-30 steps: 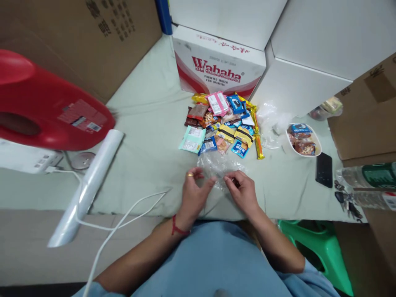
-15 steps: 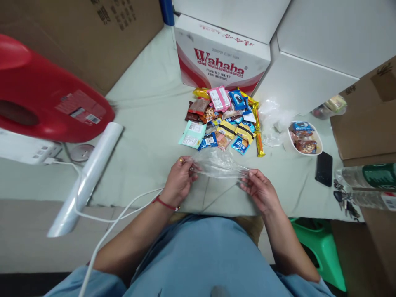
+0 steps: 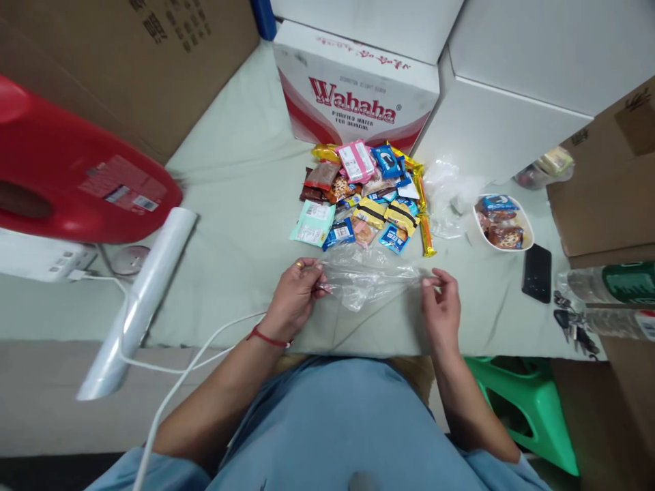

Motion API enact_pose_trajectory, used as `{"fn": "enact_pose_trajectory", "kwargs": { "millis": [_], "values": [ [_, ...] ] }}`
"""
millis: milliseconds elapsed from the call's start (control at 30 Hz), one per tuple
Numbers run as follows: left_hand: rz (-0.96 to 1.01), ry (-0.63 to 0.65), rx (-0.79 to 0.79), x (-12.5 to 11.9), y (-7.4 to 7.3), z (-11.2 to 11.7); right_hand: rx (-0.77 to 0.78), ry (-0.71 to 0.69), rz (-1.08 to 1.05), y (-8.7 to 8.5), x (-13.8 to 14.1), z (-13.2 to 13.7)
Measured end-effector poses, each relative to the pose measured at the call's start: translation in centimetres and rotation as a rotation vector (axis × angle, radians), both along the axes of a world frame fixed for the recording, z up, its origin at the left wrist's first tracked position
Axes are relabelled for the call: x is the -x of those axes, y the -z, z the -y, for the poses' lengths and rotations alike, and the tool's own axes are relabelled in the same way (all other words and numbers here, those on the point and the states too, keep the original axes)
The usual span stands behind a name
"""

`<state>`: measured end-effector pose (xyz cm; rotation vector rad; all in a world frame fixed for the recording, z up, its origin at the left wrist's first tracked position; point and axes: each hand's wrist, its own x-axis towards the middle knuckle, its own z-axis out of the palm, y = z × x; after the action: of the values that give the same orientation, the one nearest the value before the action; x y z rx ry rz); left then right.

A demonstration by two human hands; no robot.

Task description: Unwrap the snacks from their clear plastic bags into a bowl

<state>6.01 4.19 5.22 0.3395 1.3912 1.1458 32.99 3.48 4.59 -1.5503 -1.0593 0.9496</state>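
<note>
A crumpled clear plastic bag (image 3: 358, 279) is stretched sideways between my two hands, just above the table. My left hand (image 3: 299, 293), with a ring and a red bracelet, pinches its left end. At the other end, my right hand (image 3: 441, 303) has thumb and forefinger closed at the bag's right corner; the film there is thin and hard to see. Right behind the bag lies a pile of wrapped snacks (image 3: 364, 213) in pink, blue, yellow, brown and mint packets.
A Wahaha carton (image 3: 353, 102) stands behind the snacks. To the right are loose clear plastic (image 3: 447, 198), a white bowl (image 3: 529, 235) of snacks, a phone (image 3: 537, 273), keys (image 3: 576, 331) and bottles (image 3: 588, 284). A plastic roll (image 3: 140, 300), white cable (image 3: 179, 372) and red jug (image 3: 86, 164) occupy the left.
My right hand has moved outward to the right and turned more upright. The bag is spread wider, and its middle hangs lower toward me. My left hand has barely moved.
</note>
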Motion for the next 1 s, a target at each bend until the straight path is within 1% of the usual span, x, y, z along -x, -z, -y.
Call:
{"fn": "enact_pose_trajectory", "kwargs": {
  "millis": [33, 67, 133, 167, 200, 267, 300, 367, 433, 533, 600, 667, 733, 800, 867, 933, 1000],
  "values": [
    [-0.005, -0.014, -0.004, -0.3, 0.1, -0.1, -0.146, -0.013, 0.17, 0.0, 0.3, 0.6],
    [-0.009, -0.019, -0.008, -0.6, 0.1, -0.1, -0.27, -0.084, 0.327, 0.1, 0.7, 1.1],
    [-0.017, -0.011, -0.016, -1.0, 0.3, -0.3, -0.433, -0.33, 0.578, 0.4, 1.6, 1.7],
    [-0.018, -0.006, -0.019, -1.1, 0.4, -0.3, -0.476, -0.445, 0.676, 0.8, 2.2, 1.8],
    [-0.017, -0.003, -0.021, -1.2, 0.5, -0.4, -0.498, -0.523, 0.754, 1.2, 2.7, 1.7],
    [-0.01, -0.008, -0.018, -1.3, 0.6, -0.5, -0.505, -0.569, 0.828, 2.0, 3.4, 1.0],
    [-0.006, -0.012, -0.018, -1.2, 0.6, -0.5, -0.496, -0.571, 0.822, 2.2, 3.5, 0.7],
    [-0.003, -0.012, -0.032, -0.8, 0.6, -0.6, -0.464, -0.585, 0.735, 2.1, 3.1, 0.2],
    [-0.002, 0.008, -0.053, -0.2, 0.5, -0.7, -0.426, -0.615, 0.595, 1.3, 2.0, -0.1],
    [0.001, 0.068, -0.074, 0.8, 0.4, -0.8, -0.369, -0.657, 0.395, -0.5, -0.3, 0.0],
    [-0.009, 0.118, -0.086, 1.3, 0.3, -0.9, -0.328, -0.681, 0.317, -1.5, -2.1, 0.0],
    [-0.033, 0.172, -0.096, 1.9, 0.2, -0.9, -0.291, -0.697, 0.283, -2.0, -3.7, 0.1],
    [-0.059, 0.232, -0.082, 2.5, 0.1, -1.0, -0.253, -0.704, 0.271, -2.2, -5.3, 0.2],
    [-0.072, 0.295, -0.037, 3.2, 0.2, -1.1, -0.212, -0.703, 0.269, -2.2, -6.5, 0.4],
    [-0.074, 0.33, 0.002, 3.7, 0.2, -1.1, -0.167, -0.695, 0.261, -2.0, -7.4, 0.6],
    [-0.04, 0.302, 0.007, 3.8, 0.1, -1.1, -0.127, -0.676, 0.235, -1.8, -7.8, 1.0],
    [0.084, 0.231, 0.003, 3.6, -0.2, -1.1, -0.09, -0.64, 0.2, -1.5, -7.7, 1.3]
  ]
}}
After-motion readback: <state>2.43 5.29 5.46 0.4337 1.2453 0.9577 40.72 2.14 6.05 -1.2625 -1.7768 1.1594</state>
